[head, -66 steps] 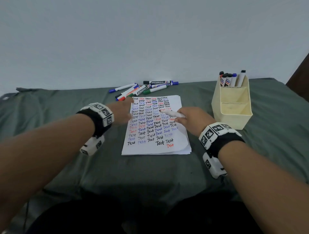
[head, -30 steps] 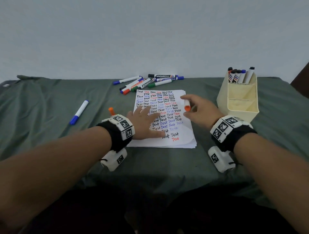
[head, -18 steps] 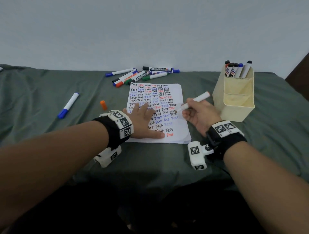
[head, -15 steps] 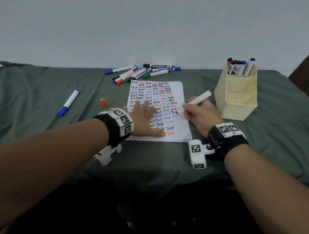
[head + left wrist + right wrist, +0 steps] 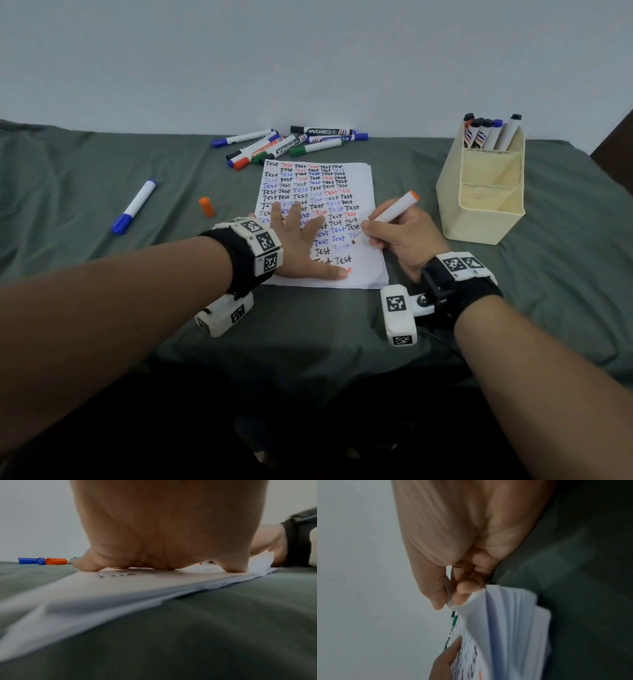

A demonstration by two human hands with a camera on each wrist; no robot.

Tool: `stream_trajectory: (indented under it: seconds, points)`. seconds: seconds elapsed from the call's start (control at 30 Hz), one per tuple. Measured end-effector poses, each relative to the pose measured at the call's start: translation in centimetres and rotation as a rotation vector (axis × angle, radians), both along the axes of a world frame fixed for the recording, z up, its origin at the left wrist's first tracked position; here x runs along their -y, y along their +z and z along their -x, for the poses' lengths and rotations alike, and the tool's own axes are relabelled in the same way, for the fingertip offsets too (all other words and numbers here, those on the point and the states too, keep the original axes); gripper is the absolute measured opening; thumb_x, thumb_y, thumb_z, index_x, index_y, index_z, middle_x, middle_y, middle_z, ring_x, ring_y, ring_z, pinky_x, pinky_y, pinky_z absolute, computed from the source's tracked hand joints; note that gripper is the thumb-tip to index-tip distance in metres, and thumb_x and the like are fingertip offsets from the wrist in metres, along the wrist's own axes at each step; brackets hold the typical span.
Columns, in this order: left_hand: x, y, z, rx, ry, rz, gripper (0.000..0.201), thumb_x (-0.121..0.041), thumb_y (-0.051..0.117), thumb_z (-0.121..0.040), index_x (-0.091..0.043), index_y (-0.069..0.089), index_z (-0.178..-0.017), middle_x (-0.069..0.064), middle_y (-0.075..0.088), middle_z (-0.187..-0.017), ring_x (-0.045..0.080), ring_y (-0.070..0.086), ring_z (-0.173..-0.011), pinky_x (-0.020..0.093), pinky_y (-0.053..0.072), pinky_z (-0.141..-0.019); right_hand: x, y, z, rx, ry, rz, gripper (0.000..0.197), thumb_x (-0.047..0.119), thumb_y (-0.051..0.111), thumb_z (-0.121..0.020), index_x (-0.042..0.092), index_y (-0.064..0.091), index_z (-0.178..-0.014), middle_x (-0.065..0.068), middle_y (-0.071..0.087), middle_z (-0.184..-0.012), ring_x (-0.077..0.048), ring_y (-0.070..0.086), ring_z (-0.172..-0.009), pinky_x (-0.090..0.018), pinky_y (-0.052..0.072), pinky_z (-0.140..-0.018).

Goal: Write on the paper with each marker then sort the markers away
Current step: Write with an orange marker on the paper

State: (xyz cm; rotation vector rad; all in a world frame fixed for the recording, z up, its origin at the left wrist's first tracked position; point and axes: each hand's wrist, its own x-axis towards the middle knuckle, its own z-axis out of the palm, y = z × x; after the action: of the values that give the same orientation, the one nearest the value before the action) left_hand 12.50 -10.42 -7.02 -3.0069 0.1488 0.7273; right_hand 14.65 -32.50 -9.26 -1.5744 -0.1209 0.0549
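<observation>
**Orange marker poised on the page, left hand pinning the stack**

Far out to the left of the left hand point(image 5: 301, 245), a capped blue marker point(image 5: 134, 207) lies alone on the green cloth point(image 5: 85, 178). Nearer that hand, just past its wrist on the outer side, a loose orange cap point(image 5: 206, 206) sits on the cloth, apart from everything else.

The left hand lies flat, palm down, fingers straight and spread, pressing on the lower left part of the paper point(image 5: 356, 192); its thumb stretches along the bottom edge. The left wrist view shows the heel of the palm and thumb bearing on the top sheet of a stack. Beyond the fingertips, past the far edge of the paper, a heap of markers point(image 5: 291, 144) lies jumbled, with blue, black, green and orange-red caps.

The page is filled with rows of "Test" in black, blue and red.

Just beside the left hand, the right hand point(image 5: 406, 240) has its fingers curled round an uncapped orange marker point(image 5: 394, 214), tip down on the paper's right side, rear end tilted up and away. To the right of this hand, close by, stands a cream organizer point(image 5: 486, 219); its rear compartment holds several upright markers point(image 5: 488, 132).
</observation>
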Motion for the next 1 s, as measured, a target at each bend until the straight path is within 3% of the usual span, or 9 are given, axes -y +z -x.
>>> stream_trajectory:
  seconds: [0.2, 0.4, 0.6, 0.73, 1.0]
  points:
    - [0.2, 0.3, 0.3, -0.002, -0.005, -0.004, 0.13, -0.109, 0.022, -0.048, -0.045, -0.025, -0.151, 0.003, -0.033, -0.161, 0.045, -0.027, -0.146, 0.073, -0.004, -0.111, -0.1, 0.1, 0.2, 0.023, 0.007, 0.079, 0.015, 0.008, 0.082, -0.08, 0.01, 0.067, -0.082, -0.005, 0.068, -0.068, -0.018, 0.063, -0.059, -0.029, 0.054, -0.062]
    - [0.4, 0.6, 0.5, -0.006, -0.004, -0.007, 0.127, -0.106, 0.025, -0.054, -0.043, -0.029, -0.15, 0.006, -0.036, -0.16, 0.046, -0.028, -0.145, 0.071, -0.006, -0.112, -0.3, 0.2, 0.2, 0.014, 0.03, 0.132, 0.015, 0.006, 0.081, -0.077, 0.012, 0.067, -0.076, -0.006, 0.066, -0.064, -0.017, 0.061, -0.056, -0.028, 0.051, -0.056]
    - [0.5, 0.6, 0.6, -0.015, 0.0, -0.011, 0.127, -0.106, 0.025, -0.054, -0.042, -0.029, -0.15, 0.006, -0.035, -0.16, 0.046, -0.028, -0.145, 0.071, -0.007, -0.112, -0.2, 0.2, 0.2, 0.024, 0.016, 0.113, 0.015, 0.008, 0.083, -0.08, 0.009, 0.068, -0.082, -0.005, 0.069, -0.068, -0.018, 0.065, -0.06, -0.026, 0.053, -0.06]
    - [0.5, 0.8, 0.5, -0.044, 0.011, -0.006, 0.128, -0.107, 0.026, -0.052, -0.044, -0.031, -0.148, 0.005, -0.037, -0.159, 0.046, -0.031, -0.144, 0.071, -0.008, -0.111, -0.3, 0.4, 0.3, 0.05, -0.01, 0.163, 0.016, 0.007, 0.079, -0.082, 0.011, 0.064, -0.08, 0.001, 0.065, -0.063, -0.013, 0.061, -0.057, -0.025, 0.052, -0.059]
    - [0.6, 1.2, 0.7, -0.057, 0.011, -0.009, 0.126, -0.106, 0.027, -0.056, -0.043, -0.031, -0.149, 0.006, -0.038, -0.159, 0.046, -0.031, -0.144, 0.071, -0.008, -0.112, -0.3, 0.8, 0.7, 0.053, -0.004, 0.171, 0.015, 0.002, 0.076, -0.082, 0.008, 0.063, -0.079, 0.001, 0.063, -0.06, -0.012, 0.059, -0.054, -0.023, 0.05, -0.054]
